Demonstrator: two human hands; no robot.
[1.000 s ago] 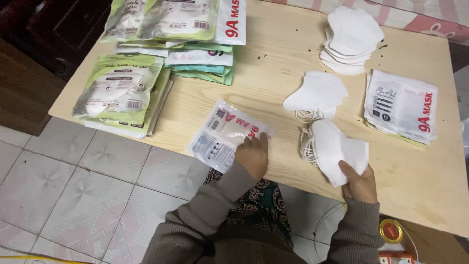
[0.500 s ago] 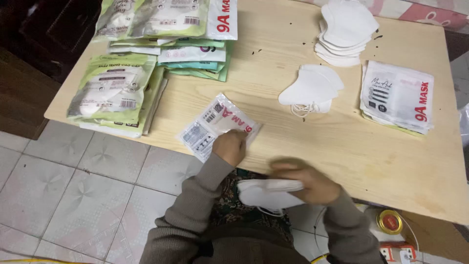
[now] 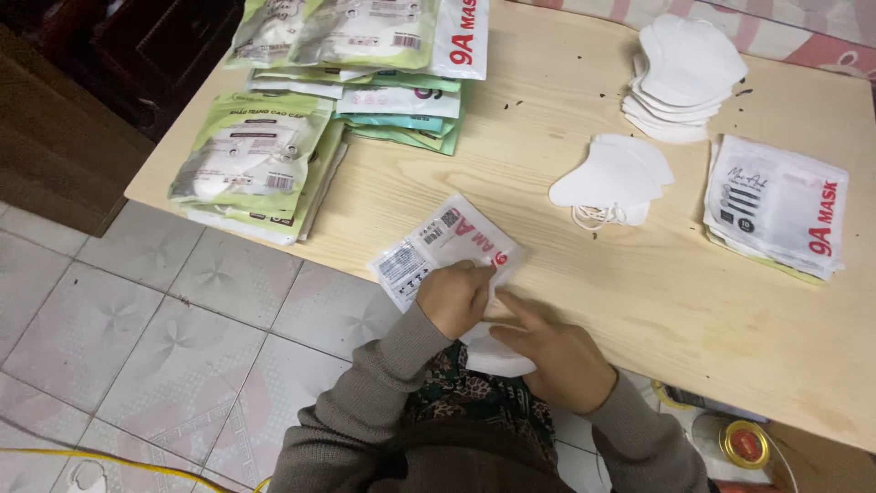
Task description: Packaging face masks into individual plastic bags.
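A white and red printed mask pouch (image 3: pixel 436 246) lies at the near edge of the wooden table (image 3: pixel 547 119). My left hand (image 3: pixel 453 297) grips the pouch's near end. My right hand (image 3: pixel 547 351) holds a white folded face mask (image 3: pixel 488 351) whose top edge sits at the pouch's mouth. Most of the mask is hidden by both hands. Two more white masks (image 3: pixel 610 175) lie loose on the table beyond my right hand.
Stacks of green and white filled pouches (image 3: pixel 255 160) cover the table's left and far left (image 3: pixel 365 27). A pile of white masks (image 3: pixel 684 78) sits far right, beside a stack of flat white pouches (image 3: pixel 776 205). A gold-lidded red tin (image 3: pixel 744 443) stands below the table edge.
My right hand has brought the white mask from the table's right side down to the edge and up to the pouch's mouth. My left hand stayed on the pouch.
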